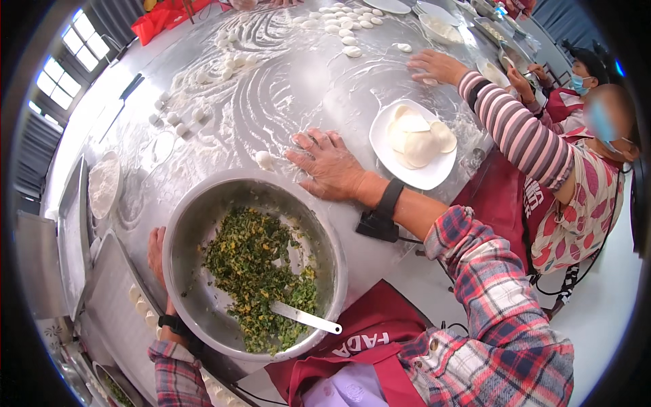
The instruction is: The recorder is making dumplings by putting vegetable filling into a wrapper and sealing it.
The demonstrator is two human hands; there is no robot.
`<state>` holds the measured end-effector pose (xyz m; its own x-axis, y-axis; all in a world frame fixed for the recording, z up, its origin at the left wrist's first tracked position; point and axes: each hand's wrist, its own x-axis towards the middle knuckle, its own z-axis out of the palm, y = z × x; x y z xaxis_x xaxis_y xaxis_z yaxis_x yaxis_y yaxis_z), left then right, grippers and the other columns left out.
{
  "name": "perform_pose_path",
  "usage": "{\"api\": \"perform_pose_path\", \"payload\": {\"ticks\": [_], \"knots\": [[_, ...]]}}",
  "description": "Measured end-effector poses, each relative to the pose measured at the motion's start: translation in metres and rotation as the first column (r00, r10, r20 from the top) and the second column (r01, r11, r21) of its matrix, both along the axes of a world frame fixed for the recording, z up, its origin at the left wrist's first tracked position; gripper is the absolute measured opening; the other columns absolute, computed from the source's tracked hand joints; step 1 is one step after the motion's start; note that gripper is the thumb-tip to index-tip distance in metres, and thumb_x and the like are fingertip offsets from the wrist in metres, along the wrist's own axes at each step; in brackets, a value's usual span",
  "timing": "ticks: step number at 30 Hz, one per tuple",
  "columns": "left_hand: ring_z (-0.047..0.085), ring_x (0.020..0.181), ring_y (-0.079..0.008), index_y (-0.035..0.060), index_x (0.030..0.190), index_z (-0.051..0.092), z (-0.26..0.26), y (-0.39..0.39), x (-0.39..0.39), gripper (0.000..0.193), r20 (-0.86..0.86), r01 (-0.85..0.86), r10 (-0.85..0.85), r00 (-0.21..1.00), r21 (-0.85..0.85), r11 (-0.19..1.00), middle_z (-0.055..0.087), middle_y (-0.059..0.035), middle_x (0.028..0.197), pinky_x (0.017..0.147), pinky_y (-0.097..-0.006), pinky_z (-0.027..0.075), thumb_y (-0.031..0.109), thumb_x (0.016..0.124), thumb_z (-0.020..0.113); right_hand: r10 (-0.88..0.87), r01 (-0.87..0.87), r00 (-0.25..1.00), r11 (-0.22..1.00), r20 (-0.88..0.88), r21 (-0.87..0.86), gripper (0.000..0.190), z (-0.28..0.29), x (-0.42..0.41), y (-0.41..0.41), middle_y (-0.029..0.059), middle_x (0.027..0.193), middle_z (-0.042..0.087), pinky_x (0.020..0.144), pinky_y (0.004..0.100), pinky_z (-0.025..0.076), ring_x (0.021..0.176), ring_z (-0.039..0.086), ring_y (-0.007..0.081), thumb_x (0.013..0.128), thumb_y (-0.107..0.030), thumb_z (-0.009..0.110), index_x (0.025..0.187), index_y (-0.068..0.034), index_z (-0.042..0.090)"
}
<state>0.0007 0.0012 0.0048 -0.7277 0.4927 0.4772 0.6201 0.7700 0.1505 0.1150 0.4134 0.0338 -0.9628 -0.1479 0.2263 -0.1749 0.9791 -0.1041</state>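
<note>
My right hand [330, 165] lies palm down on the floured metal table, its fingers apart; whether anything is under the palm is hidden. A small dough ball [263, 160] rests just left of its fingertips. Close before me stands a large steel bowl [189, 249] of chopped green and yellow filling [249, 254], with a white-handled utensil [310, 319] leaning on its rim. Partly hidden by the bowl's left side is my left hand [156, 254]; its grip does not show. Right of my right hand, a white plate [435, 178] holds several flat dough wrappers [419, 142].
Loose dough balls [175, 119] dot the table [351, 96] at left. A knife [122, 104] and a flour bowl [105, 185] lie beyond metal trays [109, 285]. Flattened dough pieces [348, 23] cover the far side. At right, a co-worker's hand [437, 66] touches the table.
</note>
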Motion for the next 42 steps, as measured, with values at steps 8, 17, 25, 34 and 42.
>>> {"api": "perform_pose_path", "payload": {"ticks": [8,17,25,34,42], "knots": [[0.04,0.124,-0.0311,0.0088,0.131,0.042,-0.003,0.005,0.003,0.06,0.026,-0.102,0.103,0.994,-0.013,0.995,0.043,-0.0144,0.132,0.101,-0.0418,0.03,0.023,0.078,0.065,-0.001,0.002,0.999,1.0,-0.039,0.021,0.06,-0.003,0.001,0.0,0.0147,0.139,0.033,0.103,0.0545,0.019,0.129,0.027,0.0368,0.087,-0.054,0.043,0.133,-0.016,0.043],[0.038,0.127,-0.0286,0.0092,0.129,0.045,-0.008,-0.006,-0.006,0.049,-0.037,-0.092,0.089,0.995,-0.108,0.99,0.043,-0.013,0.133,0.103,-0.0406,0.029,0.028,0.085,0.056,-0.025,0.039,0.986,0.996,0.163,-0.08,0.057,0.0,-0.013,0.005,0.0143,0.142,0.03,0.104,0.055,0.018,0.131,0.025,0.035,0.089,-0.05,0.042,0.135,-0.017,0.04],[0.037,0.127,-0.0281,0.0089,0.13,0.044,-0.004,-0.005,-0.002,0.047,-0.055,-0.077,0.071,0.996,-0.126,0.989,0.042,-0.0131,0.133,0.104,-0.0404,0.027,0.024,0.086,0.054,0.014,0.021,0.999,0.674,0.041,-0.738,0.053,0.01,-0.01,0.038,0.0151,0.137,0.04,0.106,0.043,0.023,0.128,0.034,0.0312,0.092,-0.042,0.043,0.134,-0.01,0.04],[0.038,0.126,-0.0299,0.0065,0.128,0.044,-0.002,0.002,-0.001,0.049,0.029,-0.08,0.081,0.996,-0.023,0.997,0.043,-0.0147,0.132,0.103,-0.042,0.028,0.024,0.084,0.056,-0.017,0.019,0.995,1.0,0.097,-0.024,0.052,0.004,0.007,0.002,0.0155,0.143,0.03,0.105,0.054,0.02,0.133,0.024,0.0367,0.092,-0.044,0.042,0.135,-0.015,0.039],[0.038,0.126,-0.0284,0.0073,0.129,0.044,0.0,0.001,-0.001,0.053,-0.04,-0.098,0.093,0.995,-0.134,0.986,0.043,-0.0135,0.132,0.102,-0.0419,0.028,0.028,0.083,0.058,0.386,-0.394,0.919,0.912,-0.083,-0.115,0.029,-0.002,0.021,0.036,0.0115,0.12,0.051,0.092,0.0497,0.035,0.118,0.044,0.0305,0.08,-0.019,0.057,0.108,-0.012,0.057]]}}
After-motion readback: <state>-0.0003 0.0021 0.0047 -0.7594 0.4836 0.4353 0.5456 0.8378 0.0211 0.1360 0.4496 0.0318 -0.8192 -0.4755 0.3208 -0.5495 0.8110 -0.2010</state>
